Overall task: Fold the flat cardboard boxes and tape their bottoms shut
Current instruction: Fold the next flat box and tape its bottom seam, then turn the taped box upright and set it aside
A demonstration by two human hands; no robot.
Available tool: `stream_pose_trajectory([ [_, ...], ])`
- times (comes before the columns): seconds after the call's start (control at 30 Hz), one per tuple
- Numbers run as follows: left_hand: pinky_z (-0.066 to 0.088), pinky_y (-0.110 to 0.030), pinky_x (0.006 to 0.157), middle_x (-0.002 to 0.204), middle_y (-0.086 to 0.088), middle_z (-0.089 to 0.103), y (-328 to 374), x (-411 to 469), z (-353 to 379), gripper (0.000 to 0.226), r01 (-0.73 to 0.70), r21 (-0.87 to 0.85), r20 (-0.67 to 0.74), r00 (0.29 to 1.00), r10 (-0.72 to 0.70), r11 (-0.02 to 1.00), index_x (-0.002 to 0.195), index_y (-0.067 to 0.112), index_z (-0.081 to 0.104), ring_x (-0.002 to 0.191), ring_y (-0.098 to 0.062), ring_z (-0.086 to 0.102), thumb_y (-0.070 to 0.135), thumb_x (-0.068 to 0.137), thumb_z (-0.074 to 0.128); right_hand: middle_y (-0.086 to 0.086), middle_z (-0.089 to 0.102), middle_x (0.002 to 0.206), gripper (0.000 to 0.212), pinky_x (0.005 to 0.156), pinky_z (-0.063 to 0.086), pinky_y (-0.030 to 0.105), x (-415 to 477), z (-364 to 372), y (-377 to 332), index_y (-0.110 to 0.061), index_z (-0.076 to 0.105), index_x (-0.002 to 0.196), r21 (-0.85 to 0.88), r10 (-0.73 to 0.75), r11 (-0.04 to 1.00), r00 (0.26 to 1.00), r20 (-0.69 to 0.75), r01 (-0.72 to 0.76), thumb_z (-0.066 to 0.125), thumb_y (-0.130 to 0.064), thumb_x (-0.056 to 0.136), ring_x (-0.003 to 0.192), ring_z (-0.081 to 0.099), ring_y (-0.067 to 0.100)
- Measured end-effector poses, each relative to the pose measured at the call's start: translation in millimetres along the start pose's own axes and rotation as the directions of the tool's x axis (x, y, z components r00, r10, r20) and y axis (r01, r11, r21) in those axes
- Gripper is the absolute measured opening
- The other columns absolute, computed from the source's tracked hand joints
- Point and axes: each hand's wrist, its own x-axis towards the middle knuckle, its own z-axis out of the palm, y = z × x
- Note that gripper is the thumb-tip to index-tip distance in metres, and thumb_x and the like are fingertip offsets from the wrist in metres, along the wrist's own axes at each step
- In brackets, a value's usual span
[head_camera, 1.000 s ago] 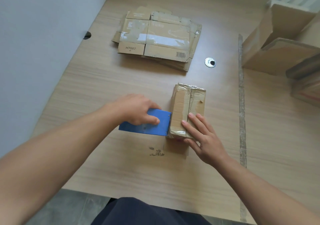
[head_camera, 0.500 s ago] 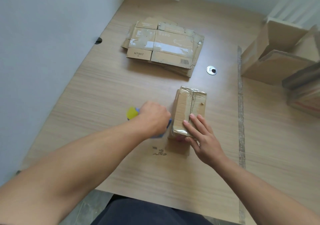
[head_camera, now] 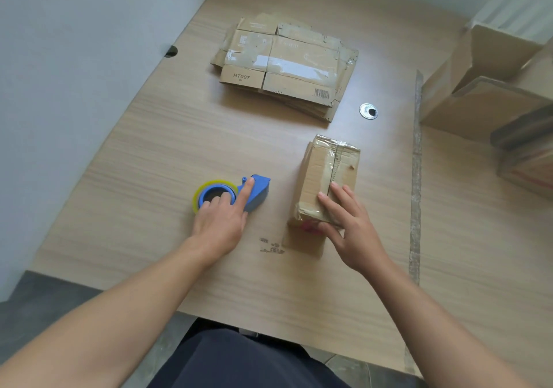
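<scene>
Taped box [head_camera: 326, 172] under right hand [head_camera: 356, 238], tape dispenser [head_camera: 257, 191] under left hand [head_camera: 218, 226].
The box lay at three o'clock from the tape dispenser, long axis twelve-to-six; right fingers pressed flat on its near end, left fingers rested uncurled on the tape dispenser.

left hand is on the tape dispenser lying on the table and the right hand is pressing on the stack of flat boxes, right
Not quite. In the head view the right hand rests on the folded box, not on the stack of flat boxes, which lies farther back, untouched. The left hand is on the tape dispenser lying on the table.
</scene>
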Motion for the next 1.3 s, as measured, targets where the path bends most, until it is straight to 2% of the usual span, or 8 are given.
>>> stream_pose_trajectory([
  [0.17,0.037,-0.036,0.074,0.105,-0.007,0.049,3.3,-0.5,-11.4,0.068,0.012,-0.065,0.120,0.993,-0.004,0.998,0.154,0.037,-0.012,0.088,-0.026,0.049,0.053,0.102,0.028,-0.012,0.011,0.158,0.061,0.118,0.003,0.020,-2.2,-7.4,0.5,-0.025,0.039,0.150,-0.032,-0.022,0.999,0.998,0.065,0.024,0.065,-0.023,0.095,0.148,0.003,0.008],
  [0.27,0.044,-0.038,0.083,0.126,-0.006,0.053,5.2,3.5,-31.7,0.062,-0.073,-0.086,-0.094,0.993,0.065,0.994,0.154,0.034,0.021,0.109,-0.029,0.055,0.054,0.098,0.041,-0.009,0.012,0.159,0.062,0.120,0.008,0.028,-4.8,-11.1,1.8,-0.025,0.038,0.150,-0.038,-0.043,0.998,0.998,0.053,0.045,0.066,-0.023,0.094,0.149,0.004,0.011],
  [0.4,0.040,-0.033,0.107,0.151,0.003,0.039,26.6,12.8,-49.3,0.066,-0.425,-0.502,-0.172,0.903,0.395,0.753,0.152,0.041,0.029,0.134,-0.018,0.043,0.043,0.094,0.060,-0.004,0.023,0.158,0.056,0.121,0.016,0.036,-8.7,-12.9,5.0,-0.019,0.047,0.145,0.001,-0.085,0.996,0.995,0.050,0.085,0.068,-0.017,0.093,0.151,0.013,0.023],
  [0.57,0.035,-0.037,0.114,0.158,-0.001,0.032,50.9,31.4,-48.2,0.063,-0.580,-0.488,-0.174,0.797,0.578,0.653,0.147,0.027,0.043,0.143,-0.020,0.036,0.029,0.090,0.070,0.005,0.035,0.156,0.050,0.119,0.017,0.035,-4.7,-21.2,10.3,-0.018,0.054,0.140,0.027,-0.079,0.997,0.995,0.063,0.077,0.068,-0.010,0.092,0.149,0.022,0.030],
  [0.93,0.057,-0.050,0.081,0.141,-0.018,0.046,72.1,34.2,-37.7,0.041,-0.580,-0.426,-0.293,0.814,0.501,0.694,0.117,0.005,0.066,0.124,-0.030,0.057,0.014,0.079,0.081,0.005,0.036,0.155,0.047,0.120,0.017,0.032,-3.5,-17.4,14.0,-0.014,0.058,0.137,0.037,-0.054,0.998,0.997,0.047,0.052,0.067,-0.007,0.092,0.149,0.022,0.029],
  [1.07,0.059,-0.043,0.080,0.145,-0.011,0.043,77.7,27.1,-31.3,0.041,-0.527,-0.514,-0.317,0.850,0.421,0.677,0.118,0.006,0.066,0.123,-0.024,0.057,0.015,0.081,0.080,-0.001,0.028,0.156,0.057,0.121,0.021,0.032,-6.6,-17.1,18.5,-0.016,0.054,0.140,0.082,-0.050,0.995,0.999,0.002,0.050,0.075,-0.011,0.086,0.147,0.022,0.019],
  [1.17,0.056,-0.044,0.088,0.146,-0.008,0.046,81.5,21.2,-24.6,0.046,-0.411,-0.662,-0.273,0.911,0.309,0.627,0.124,0.010,0.065,0.124,-0.024,0.054,0.017,0.082,0.079,0.005,0.019,0.161,0.062,0.114,0.018,0.009,-13.7,-15.0,26.3,-0.017,0.054,0.139,0.175,0.052,0.984,0.992,-0.114,-0.031,0.079,-0.014,0.082,0.145,0.021,0.008],
  [1.3,0.050,-0.041,0.102,0.147,-0.001,0.050,88.6,13.1,-19.9,0.053,-0.251,-0.824,-0.184,0.967,0.178,0.509,0.131,0.018,0.063,0.129,-0.015,0.053,0.012,0.080,0.080,-0.006,0.030,0.151,0.061,0.103,0.021,-0.002,-19.8,0.7,26.3,-0.021,0.054,0.138,0.275,0.164,0.955,0.968,-0.192,-0.107,0.078,-0.013,0.082,0.133,0.025,-0.017],
])
